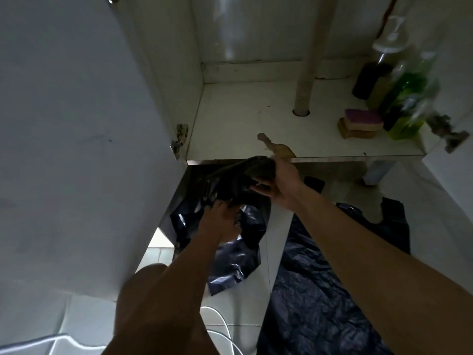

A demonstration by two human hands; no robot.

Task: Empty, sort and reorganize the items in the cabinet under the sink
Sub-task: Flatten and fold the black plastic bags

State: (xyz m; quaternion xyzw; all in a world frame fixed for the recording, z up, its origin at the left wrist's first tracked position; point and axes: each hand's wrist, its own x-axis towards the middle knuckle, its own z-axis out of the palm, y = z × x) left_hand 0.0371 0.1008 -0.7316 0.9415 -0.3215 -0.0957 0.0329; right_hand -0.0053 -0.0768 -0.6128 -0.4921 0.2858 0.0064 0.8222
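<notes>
Open cabinet door (76,149) blocks the whole left side; nothing behind it is visible. Right edge of the cabinet is motion-blurred: bottle labels unreadable, and a grey ragged thing at the far right can't be identified. Both forearms are cut off at the bottom of the frame.

Flat black bag (307,303) lies spread on the tiled floor, partly under the right arm. Crumpled black bag (240,252) hangs in front of the cabinet, below its front edge; contents can't be seen. Left hand (220,221) grips it from above, fingertips buried in the plastic. Right hand (281,183) is clamped round a dark wad (258,167), either folded bag or cloth, held just at the front lip. The hands are close but not touching.

Cabinet floor (243,119) holds the drain pipe (307,73) running down through a hole. At the right rear are a green-liquid bottle (407,98) and a dark pump bottle (371,78), just beside each other. Stacked sponges (361,121), purple on top, sit in front of them. Brown stain (276,147) at the front edge. White cable (220,326) lies on the floor.
</notes>
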